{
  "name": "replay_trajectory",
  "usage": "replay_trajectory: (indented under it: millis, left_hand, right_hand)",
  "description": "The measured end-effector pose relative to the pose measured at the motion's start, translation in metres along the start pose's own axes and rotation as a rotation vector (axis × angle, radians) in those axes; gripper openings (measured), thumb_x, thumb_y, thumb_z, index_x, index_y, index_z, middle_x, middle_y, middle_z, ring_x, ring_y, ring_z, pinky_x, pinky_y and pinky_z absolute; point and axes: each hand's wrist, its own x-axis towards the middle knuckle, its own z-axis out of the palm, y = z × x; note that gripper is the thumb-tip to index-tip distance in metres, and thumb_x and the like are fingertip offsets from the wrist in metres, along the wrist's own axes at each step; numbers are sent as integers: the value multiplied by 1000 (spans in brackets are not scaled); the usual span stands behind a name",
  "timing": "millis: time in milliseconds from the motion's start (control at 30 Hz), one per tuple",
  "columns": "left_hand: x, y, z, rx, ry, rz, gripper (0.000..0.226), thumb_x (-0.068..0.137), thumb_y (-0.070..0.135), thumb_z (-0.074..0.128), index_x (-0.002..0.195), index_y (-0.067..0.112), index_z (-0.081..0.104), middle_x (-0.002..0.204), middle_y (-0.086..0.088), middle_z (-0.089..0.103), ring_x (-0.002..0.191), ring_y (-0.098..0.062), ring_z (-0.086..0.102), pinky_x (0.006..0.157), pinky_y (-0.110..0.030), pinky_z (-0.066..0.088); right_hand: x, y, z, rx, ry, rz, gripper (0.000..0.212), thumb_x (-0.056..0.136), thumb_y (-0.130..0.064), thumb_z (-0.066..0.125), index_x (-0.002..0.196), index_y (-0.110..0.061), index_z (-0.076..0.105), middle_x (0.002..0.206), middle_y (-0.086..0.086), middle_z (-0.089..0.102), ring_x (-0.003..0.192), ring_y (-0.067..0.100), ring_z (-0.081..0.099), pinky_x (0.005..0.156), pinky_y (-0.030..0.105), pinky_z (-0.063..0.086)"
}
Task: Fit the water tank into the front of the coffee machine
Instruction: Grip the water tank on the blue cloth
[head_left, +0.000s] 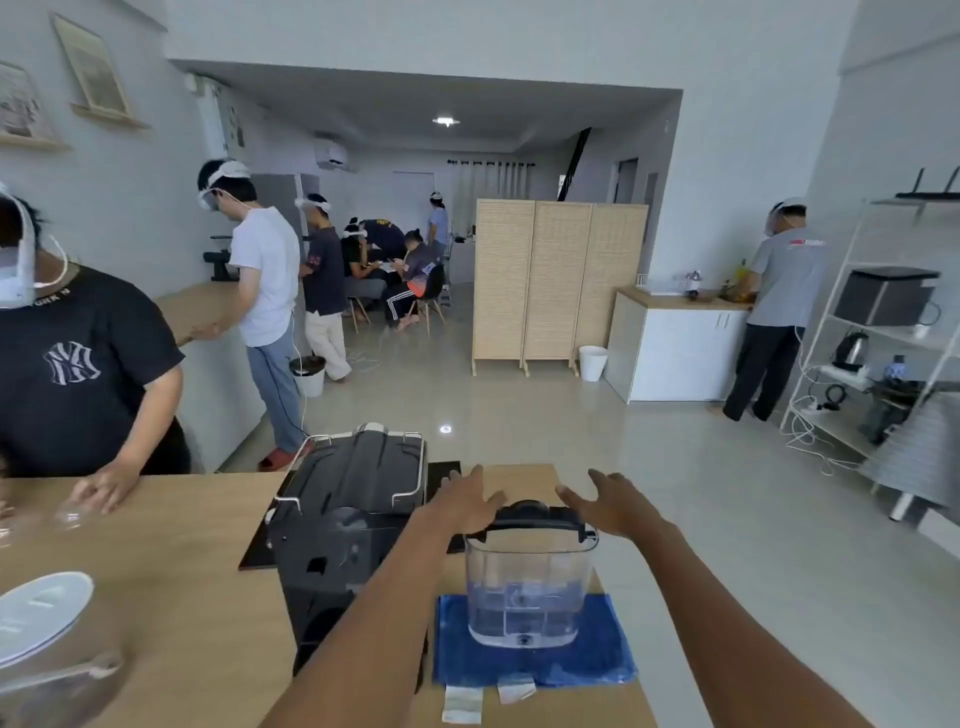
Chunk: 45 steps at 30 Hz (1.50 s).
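Observation:
A clear plastic water tank (527, 587) with a black lid and some water in it stands upright on a blue cloth (597, 654) near the table's right edge. Left of it sits the black coffee machine (353, 499) on a dark mat. My left hand (465, 501) hovers with spread fingers just beyond the tank's left top corner, and its forearm crosses the machine's right side. My right hand (605, 501) is spread beside the tank's right top corner. Neither hand holds anything.
The wooden table (182, 571) ends just right of the cloth. A white lidded clear jug (47, 623) stands at the near left. Another person's hand (106, 486) rests on the far left edge. Two paper tags (485, 696) lie below the cloth.

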Motion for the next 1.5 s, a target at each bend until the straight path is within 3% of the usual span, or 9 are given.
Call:
replay_trajectory:
  millis: [167,267,567,733,933,1133,1233,1367,1500]
  left_hand:
    - [6,-3,28,-15,10,-146,83,96,59,36,153,3,14,154,-28,32,141,-41,32,110,-49,37]
    - [4,-2,30,38,97,-110,61,98,53,39,131,2,47,116,-12,64,106,-29,62,83,-37,51]
    - [10,-7,26,-139,74,-126,43,96,49,50,101,7,56,86,-3,59,85,-21,59,69,-31,43]
    - [12,-8,28,-269,86,-163,87,93,50,57,152,-1,19,141,-16,51,127,-29,50,92,-31,42]
    - [14,-14,27,-247,69,-152,65,90,52,60,125,-1,51,90,-2,54,90,-21,57,68,-28,42]
    - [14,-14,27,-358,69,-187,69,86,49,68,128,-1,45,87,-5,58,100,-25,64,92,-40,55]
    - [13,-13,27,-423,81,-194,54,86,44,71,120,9,49,90,-2,57,86,-18,63,93,-44,56]
    - [13,-20,29,-473,117,-207,74,74,50,80,124,8,45,111,-6,56,103,-23,59,92,-44,56]
    - [15,-21,29,-526,113,-244,79,69,51,83,119,-1,55,84,-5,56,87,-20,61,88,-45,58]
  right_hand:
    - [6,11,19,6,-89,29,91,82,-76,44,143,-9,43,144,17,45,130,34,46,105,45,42]
    - [9,14,22,72,-110,26,89,82,-74,47,140,-6,47,137,15,55,121,30,55,97,37,46]
    - [14,19,28,220,-129,23,73,84,-68,55,121,-5,56,103,6,64,94,21,57,75,28,41]
    - [13,20,29,322,-146,31,66,81,-65,62,117,-10,55,101,4,61,96,21,58,78,29,44]
    - [14,21,32,353,-155,9,51,80,-62,67,97,-16,53,93,4,65,84,20,60,70,28,46]
    - [15,19,30,353,-158,18,51,81,-60,66,93,-12,55,71,-2,60,64,11,55,58,21,43]
    - [15,19,31,376,-150,3,41,83,-53,68,91,-15,54,71,-3,59,64,9,53,58,20,42]
    - [15,20,33,439,-123,-10,35,84,-45,72,94,-16,54,72,-4,58,65,9,53,59,20,42]
    - [17,21,34,453,-131,3,36,82,-45,74,87,-15,54,73,-3,58,65,9,52,57,19,42]
